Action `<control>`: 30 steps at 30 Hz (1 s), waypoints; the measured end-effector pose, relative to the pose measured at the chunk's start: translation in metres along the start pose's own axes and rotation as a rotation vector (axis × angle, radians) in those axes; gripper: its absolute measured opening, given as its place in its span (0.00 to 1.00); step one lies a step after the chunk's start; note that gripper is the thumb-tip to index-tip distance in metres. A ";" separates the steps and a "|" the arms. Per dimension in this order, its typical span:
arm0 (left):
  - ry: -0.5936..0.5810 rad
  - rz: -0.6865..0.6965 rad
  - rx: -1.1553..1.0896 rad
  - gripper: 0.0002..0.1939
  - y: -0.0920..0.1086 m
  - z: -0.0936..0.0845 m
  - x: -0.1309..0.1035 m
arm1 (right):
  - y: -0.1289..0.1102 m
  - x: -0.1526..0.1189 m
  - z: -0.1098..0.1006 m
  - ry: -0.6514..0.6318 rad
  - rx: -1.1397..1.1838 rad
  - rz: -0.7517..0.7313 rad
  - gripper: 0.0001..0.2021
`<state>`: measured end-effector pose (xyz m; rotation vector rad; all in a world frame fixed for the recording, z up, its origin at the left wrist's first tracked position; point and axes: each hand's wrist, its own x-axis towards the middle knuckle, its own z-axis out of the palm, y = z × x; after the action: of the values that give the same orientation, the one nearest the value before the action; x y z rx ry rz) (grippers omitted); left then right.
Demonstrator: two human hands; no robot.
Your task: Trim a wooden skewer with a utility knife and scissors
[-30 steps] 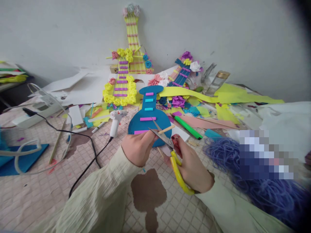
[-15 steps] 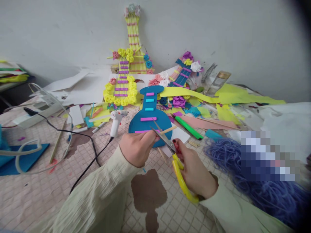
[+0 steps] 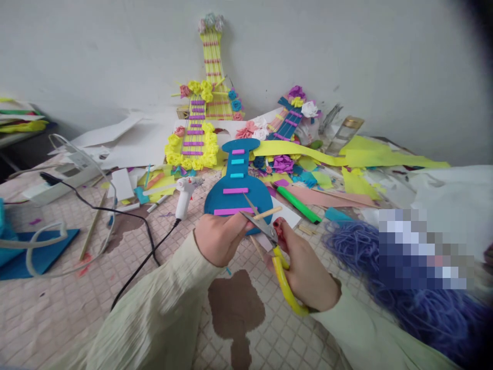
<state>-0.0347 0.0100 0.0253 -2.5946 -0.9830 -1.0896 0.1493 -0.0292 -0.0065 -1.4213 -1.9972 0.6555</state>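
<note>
My left hand (image 3: 220,237) is closed in a pinch on a thin wooden stick (image 3: 271,212), whose pale end sticks out to the right. In my right hand (image 3: 308,270) are scissors (image 3: 283,282) with yellow handles, their blades parted with the stick between them. Just behind my hands lies a blue guitar-shaped cutout (image 3: 260,194) with purple strips (image 3: 235,190) and light-blue strips (image 3: 237,176) across it. My left fingers hide part of its lower edge. A white glue gun (image 3: 185,198) stands left of the cutout.
Decorated yellow guitar shapes (image 3: 195,134) stand against the wall. A green marker (image 3: 298,204) lies to the right, near a tangle of purple-blue yarn (image 3: 408,288). A black cord (image 3: 140,264) runs across the left side, beside a white power strip (image 3: 61,182).
The scissors and my right hand have shifted slightly up and left, and the blades stand a little further up the stick. My left hand holds nearly the same place.
</note>
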 end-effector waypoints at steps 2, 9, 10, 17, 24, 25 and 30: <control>-0.019 -0.005 0.003 0.20 0.001 0.000 0.000 | -0.001 -0.001 0.001 -0.003 0.000 0.001 0.18; -0.074 -0.009 -0.035 0.22 0.000 0.001 0.000 | -0.005 -0.001 0.000 -0.044 -0.009 0.016 0.12; -0.084 -0.009 -0.030 0.22 -0.001 0.001 0.000 | -0.006 -0.002 -0.001 -0.061 -0.011 0.028 0.11; -0.040 0.016 -0.024 0.20 -0.005 -0.003 -0.001 | -0.012 -0.005 -0.007 -0.097 -0.019 0.081 0.14; -0.075 -0.037 -0.216 0.19 -0.004 0.002 -0.002 | 0.000 -0.001 -0.001 -0.053 -0.032 0.010 0.18; -0.091 -0.030 -0.242 0.18 -0.004 0.002 -0.002 | 0.001 -0.001 0.000 -0.054 -0.032 0.003 0.18; -0.209 -0.008 -0.249 0.19 -0.007 0.000 -0.002 | 0.000 -0.002 0.001 -0.052 -0.040 -0.005 0.16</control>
<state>-0.0400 0.0146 0.0228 -2.9576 -0.9535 -1.0165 0.1493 -0.0309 -0.0072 -1.4359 -2.0641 0.6604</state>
